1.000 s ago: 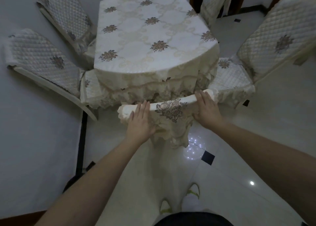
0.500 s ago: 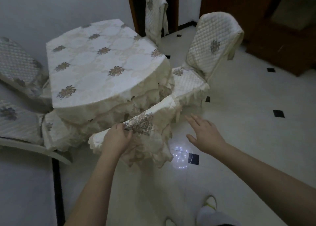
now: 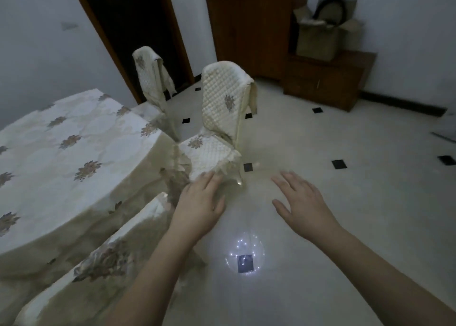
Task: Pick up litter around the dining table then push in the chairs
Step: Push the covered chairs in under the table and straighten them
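Both hands out ahead, fingers straight and spread, nothing held. Left hand [image 3: 199, 202] low over the floor, fingertips just short of, or perhaps brushing, the front corner of the quilted chair's [image 3: 222, 118] seat; cannot tell which. Right hand [image 3: 301, 199] out to the side of it, palm down over bare floor tile [image 3: 345, 202], well apart from any furniture. Near chair [image 3: 98, 251] at lower left, back rail running diagonally up toward the left wrist, tucked against the dining table [image 3: 74, 153] and its draped cloth. Quilted chair straight ahead and slightly left, seat part-way under the table edge, backrest on the far side, facing the table. Likely next: that chair, pushed leftward toward the table; left hand clearly the nearer. Third chair [image 3: 150, 78] beyond, by the dark doorway. No litter visible on the floor, only a light glare [image 3: 244, 254] between the forearms
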Tool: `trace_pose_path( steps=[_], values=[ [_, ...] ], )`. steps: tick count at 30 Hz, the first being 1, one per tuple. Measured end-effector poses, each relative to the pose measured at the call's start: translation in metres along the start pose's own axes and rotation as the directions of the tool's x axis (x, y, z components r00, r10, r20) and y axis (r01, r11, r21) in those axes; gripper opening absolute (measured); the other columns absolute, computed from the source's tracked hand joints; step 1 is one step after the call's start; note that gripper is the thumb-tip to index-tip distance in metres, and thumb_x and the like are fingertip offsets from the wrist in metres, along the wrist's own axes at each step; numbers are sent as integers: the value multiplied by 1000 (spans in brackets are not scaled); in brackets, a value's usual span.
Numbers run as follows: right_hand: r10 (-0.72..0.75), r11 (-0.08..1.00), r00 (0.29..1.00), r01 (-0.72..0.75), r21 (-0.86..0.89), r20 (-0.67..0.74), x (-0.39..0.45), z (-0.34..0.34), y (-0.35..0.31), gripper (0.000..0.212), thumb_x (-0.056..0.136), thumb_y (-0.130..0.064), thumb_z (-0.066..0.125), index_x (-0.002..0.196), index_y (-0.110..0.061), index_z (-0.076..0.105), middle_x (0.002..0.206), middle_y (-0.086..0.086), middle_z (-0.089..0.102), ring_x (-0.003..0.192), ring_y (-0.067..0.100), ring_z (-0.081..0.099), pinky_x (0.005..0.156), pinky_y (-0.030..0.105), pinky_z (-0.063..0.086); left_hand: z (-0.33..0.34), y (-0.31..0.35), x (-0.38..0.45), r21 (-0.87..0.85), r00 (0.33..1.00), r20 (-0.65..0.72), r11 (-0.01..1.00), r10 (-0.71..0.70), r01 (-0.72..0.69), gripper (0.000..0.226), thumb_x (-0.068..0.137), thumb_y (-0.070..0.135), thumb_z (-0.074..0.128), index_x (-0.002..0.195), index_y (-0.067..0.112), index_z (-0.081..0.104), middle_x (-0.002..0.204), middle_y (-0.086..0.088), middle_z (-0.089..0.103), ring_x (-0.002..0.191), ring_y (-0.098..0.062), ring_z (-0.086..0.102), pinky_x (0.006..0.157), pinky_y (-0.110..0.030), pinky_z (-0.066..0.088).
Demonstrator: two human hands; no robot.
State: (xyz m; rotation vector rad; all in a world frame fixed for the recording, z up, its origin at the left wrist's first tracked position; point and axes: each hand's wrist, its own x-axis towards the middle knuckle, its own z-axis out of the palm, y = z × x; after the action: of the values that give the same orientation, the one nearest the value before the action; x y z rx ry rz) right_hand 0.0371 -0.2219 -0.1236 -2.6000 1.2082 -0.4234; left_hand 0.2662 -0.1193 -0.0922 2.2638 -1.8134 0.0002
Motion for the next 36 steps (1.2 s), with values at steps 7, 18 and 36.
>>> trace_pose_path(
  steps=[7, 18, 36],
  values=[
    [89, 994, 996, -88, -71, 16, 20, -44, 86, 69, 88, -55, 22, 145, -21, 39, 152, 4, 35, 142, 22, 29, 112, 40, 23, 4, 94, 74, 35, 989, -25, 989, 147, -147, 52, 86, 44, 37, 130, 22, 54, 137, 0, 53, 132, -21, 43, 106, -42, 35],
    [119, 983, 986, -134, -129, -114, 143, -102, 107, 74, 89, -60, 6, 145, -24, 38, 149, 4, 40, 138, 22, 34, 113, 40, 24, -26, 105, 211, 35, 982, -76, 985, 172, -170, 73, 82, 64, 10, 147, 35, 30, 159, 7, 14, 146, -15, 9, 110, -28, 0],
    [172, 955, 969, -209, -212, -179, 353, -147, 176, 74, 88, -64, 3, 148, -29, 28, 152, -6, 32, 139, 14, 28, 111, 32, 22, -38, 64, 440, 98, 988, -58, 985, 146, -140, 62, 93, 64, 15, 149, 39, 11, 161, 4, 2, 147, -18, -2, 117, -40, 2]
  ],
)
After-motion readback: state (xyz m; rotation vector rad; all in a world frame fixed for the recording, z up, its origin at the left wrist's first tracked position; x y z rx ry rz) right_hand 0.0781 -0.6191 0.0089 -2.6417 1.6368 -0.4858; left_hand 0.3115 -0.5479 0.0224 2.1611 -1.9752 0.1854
